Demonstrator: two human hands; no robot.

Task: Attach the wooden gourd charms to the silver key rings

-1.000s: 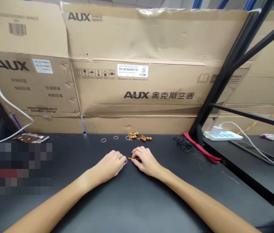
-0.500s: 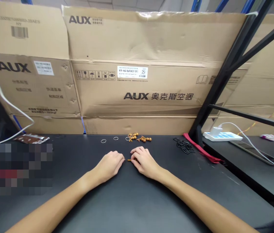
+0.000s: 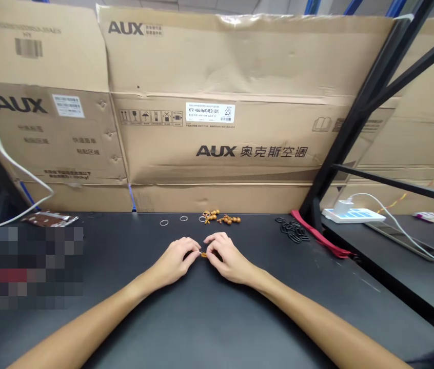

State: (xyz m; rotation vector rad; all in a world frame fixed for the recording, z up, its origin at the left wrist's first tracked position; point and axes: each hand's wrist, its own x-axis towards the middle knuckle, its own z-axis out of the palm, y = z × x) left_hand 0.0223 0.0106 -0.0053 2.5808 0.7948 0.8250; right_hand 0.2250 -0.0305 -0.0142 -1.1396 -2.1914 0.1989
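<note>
Both my hands rest on the black table, fingertips meeting in the middle. My left hand is curled, its fingers pinched on a small metal ring that barely shows. My right hand is curled too, pinching a small brown wooden bead charm whose end peeks out between the two hands. Behind them lie two loose key rings and a little pile of brown bead charms.
Large AUX cardboard boxes wall off the back of the table. Black rings and a red strap lie at the right by a black rack post. A white power strip sits further right. A brown packet lies left.
My hands have edged closer together and slightly away from me; the fingertips now meet over the charm. Nothing else on the table has moved.
</note>
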